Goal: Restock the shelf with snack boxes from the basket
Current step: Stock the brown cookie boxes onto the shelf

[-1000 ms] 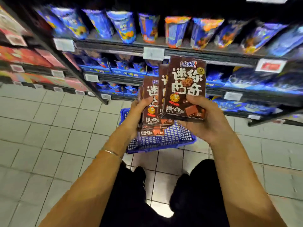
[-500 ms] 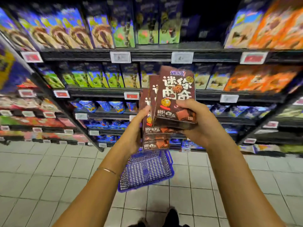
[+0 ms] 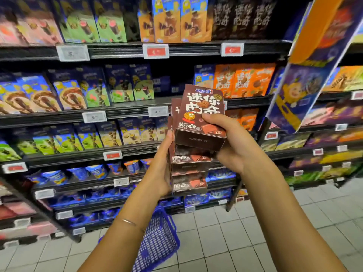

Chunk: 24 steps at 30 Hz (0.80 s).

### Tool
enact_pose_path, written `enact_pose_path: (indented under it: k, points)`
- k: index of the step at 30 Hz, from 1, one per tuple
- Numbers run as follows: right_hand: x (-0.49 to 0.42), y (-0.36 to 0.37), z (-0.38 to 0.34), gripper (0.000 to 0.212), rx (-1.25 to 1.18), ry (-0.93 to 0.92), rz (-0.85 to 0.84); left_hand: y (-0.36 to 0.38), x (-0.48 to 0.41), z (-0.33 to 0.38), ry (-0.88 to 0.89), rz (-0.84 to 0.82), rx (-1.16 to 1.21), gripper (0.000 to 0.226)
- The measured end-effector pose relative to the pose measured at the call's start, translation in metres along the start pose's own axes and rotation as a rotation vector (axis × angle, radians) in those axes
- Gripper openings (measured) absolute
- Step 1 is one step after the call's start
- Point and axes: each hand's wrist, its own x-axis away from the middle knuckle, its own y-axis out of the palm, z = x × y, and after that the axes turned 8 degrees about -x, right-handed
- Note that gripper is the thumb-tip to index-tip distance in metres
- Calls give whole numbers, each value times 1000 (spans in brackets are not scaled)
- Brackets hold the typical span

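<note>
Snack boxes [image 3: 189, 165], brown cardboard cartons with white lettering and a biscuit picture, are held up in front of me in both hands. They are well above the blue plastic mesh basket [image 3: 159, 244], which stands on the pale tiled floor [image 3: 255, 232] at the foot of the black metal shelf [image 3: 196, 48].

My left hand [image 3: 160, 173] grips the fanned stack from its left side, thumb lying up along the edge. The rest of that hand is hidden behind the card. My right hand [image 3: 231, 148] has the front box [image 3: 202, 114] at the top of the fan. Its fingers [image 3: 213, 117] are closed on that box, with the thumb across the printed face and the others wrapped underneath. The front box overlaps the one behind it, and I cannot tell whether they touch.

What matters for the next move is where the matching dark brown boxes [image 3: 243, 18] are. They stand in a row at the right end of the top shelf, above my hands and a little to the right. The front box is upright with its long axis vertical and its face toward me, the same way that row stands. My right hand is the nearer one.

I judge the move to be a lift up and forward with no turning. That row is too blurred for me to find a gap in it. The loose fan in my left hand looks likely to slip.
</note>
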Motion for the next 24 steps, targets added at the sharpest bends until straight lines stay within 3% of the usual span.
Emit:
enact_pose_path:
  k: [4,15,24]
  points:
    - [1,-16,-37,30,5,-30,1,44,-9,15,45,25,-22,71]
    - [-29,-69,-142,13,38,-67,-159,141,-60,51,224,89,15,64]
    - [-62,-80,-169,27,23,-32,-168,160,-85,73,227,80,46,96]
